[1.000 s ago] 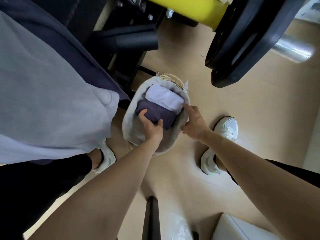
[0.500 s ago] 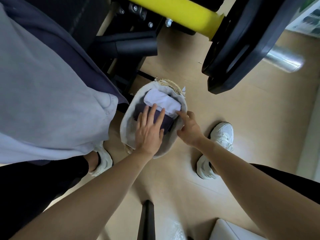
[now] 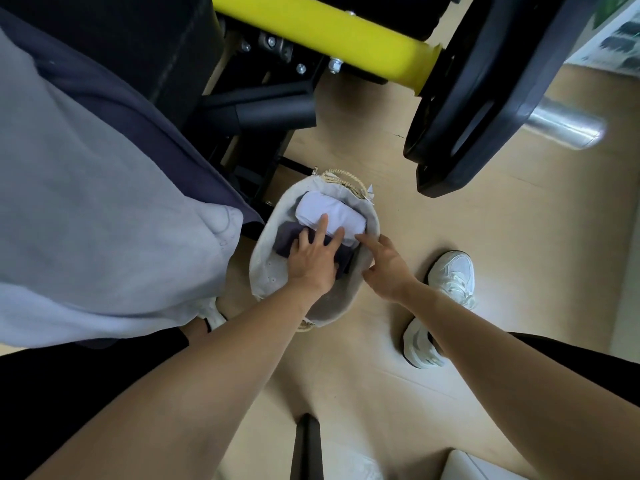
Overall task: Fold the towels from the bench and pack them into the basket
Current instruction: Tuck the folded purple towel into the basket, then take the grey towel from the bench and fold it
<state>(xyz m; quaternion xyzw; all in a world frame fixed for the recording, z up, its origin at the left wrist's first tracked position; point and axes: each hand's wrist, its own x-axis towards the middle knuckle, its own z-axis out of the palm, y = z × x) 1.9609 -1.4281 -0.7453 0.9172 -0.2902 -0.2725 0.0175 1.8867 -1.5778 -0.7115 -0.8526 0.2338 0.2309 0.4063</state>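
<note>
— At centre frame, on the wooden floor (image 3: 485,237), what is that?
— A cloth-lined basket (image 3: 266,275) with two folded towels inside: a white towel (image 3: 332,209) at its upper end and a dark towel (image 3: 284,239) just below it, the two touching.
— And the hands?
— The left hand (image 3: 313,261) lies flat on the dark towel, fingers straight and released, its fingertips reaching onto the white towel. The right hand (image 3: 388,268) is at the basket's right rim. Its index finger stretches toward the white towel's edge and the other fingers are curled. Whether they grip the rim I cannot tell.
— What fills the left of the frame?
— A big pale grey towel (image 3: 86,220), hanging loose over a dark navy cloth (image 3: 114,105).
— Anything above?
— A yellow bar (image 3: 329,36) runs across the top, with a black weight plate (image 3: 485,91) at upper right. A white shoe (image 3: 450,282) stands on the floor right of the basket.
</note>
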